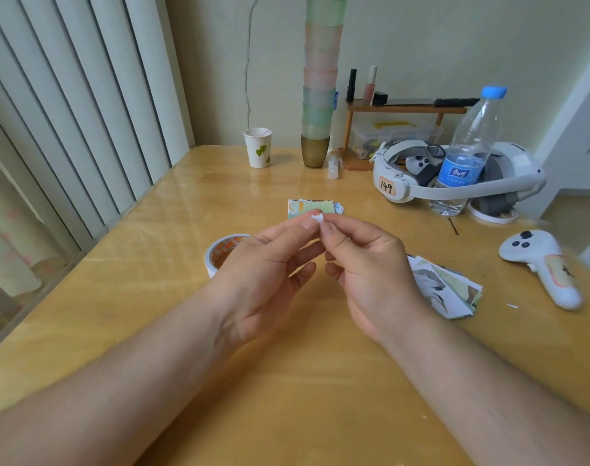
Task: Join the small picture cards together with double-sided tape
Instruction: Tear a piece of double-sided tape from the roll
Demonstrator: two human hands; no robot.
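Soft, even daylight, apparently from the blinds (pixel 68 129) at left. Broad glare is seen on the far table (pixel 219 183); shadows are faint. Wide-angle bending is noted at the edges. Near forearms are slightly soft.

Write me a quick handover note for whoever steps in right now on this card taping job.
Left hand and right hand: both raised over the table, fingertips together pinching one small white tape piece.
Tape roll: on the table, partly hidden behind the left hand.
Joined card stack: lies flat just beyond the fingertips.
Loose picture cards: fanned pile on the table to the right of the right hand.
Done: one tape piece is off the roll; some cards appear already stacked.
Left: probably stick this piece onto a card, add the next card from the loose pile, and repeat.
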